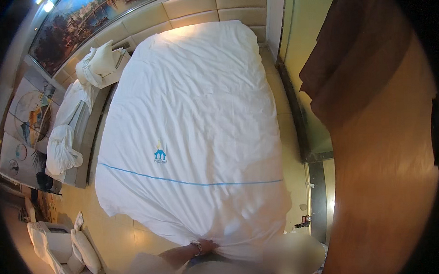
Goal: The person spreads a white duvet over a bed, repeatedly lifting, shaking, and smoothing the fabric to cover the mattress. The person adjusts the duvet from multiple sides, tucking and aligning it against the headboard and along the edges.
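Now L hand (207,245) grips white duvet (190,118) edge; R hand blurred, can't tell.

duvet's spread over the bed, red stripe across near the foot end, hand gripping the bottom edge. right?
Not quite: the stripe is blue, not red, as the head view shows. The rest holds: the white duvet lies spread over the bed, the stripe crosses it near the foot end, and a hand grips its bottom edge.
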A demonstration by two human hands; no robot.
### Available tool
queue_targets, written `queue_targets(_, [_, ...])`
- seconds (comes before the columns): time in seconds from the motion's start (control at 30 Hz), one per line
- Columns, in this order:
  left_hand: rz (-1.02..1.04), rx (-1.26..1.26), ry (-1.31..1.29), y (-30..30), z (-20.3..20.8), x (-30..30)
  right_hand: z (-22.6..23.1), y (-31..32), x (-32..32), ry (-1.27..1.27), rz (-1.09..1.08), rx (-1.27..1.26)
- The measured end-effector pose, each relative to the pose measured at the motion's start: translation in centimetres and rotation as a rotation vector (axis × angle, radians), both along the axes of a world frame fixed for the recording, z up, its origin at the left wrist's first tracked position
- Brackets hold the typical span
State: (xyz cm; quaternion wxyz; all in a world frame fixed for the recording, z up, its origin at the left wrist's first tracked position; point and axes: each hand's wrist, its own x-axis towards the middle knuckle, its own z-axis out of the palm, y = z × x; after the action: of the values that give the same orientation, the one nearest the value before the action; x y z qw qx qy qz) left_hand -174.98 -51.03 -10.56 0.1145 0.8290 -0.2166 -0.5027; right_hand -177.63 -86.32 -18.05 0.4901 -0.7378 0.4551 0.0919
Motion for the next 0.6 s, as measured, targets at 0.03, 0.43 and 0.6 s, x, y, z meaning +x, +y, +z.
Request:
queue_targets(0.03, [-0.004,0.051,0.038,-0.4,-0.1,-0.4,1.4,0.4,0.9,0.097,0.095,-0.097])
queue_targets(0.43, [-0.081,-0.121,-0.321,-14.5,1.4,2.9,3.8,-19.0,12.8,0.168,0.191,0.524])
queue_targets(0.6, [0.690,-0.218,-0.274,-16.1,2.5,7.5,4.7,-28.3,15.2,0.093,0.043,0.568])
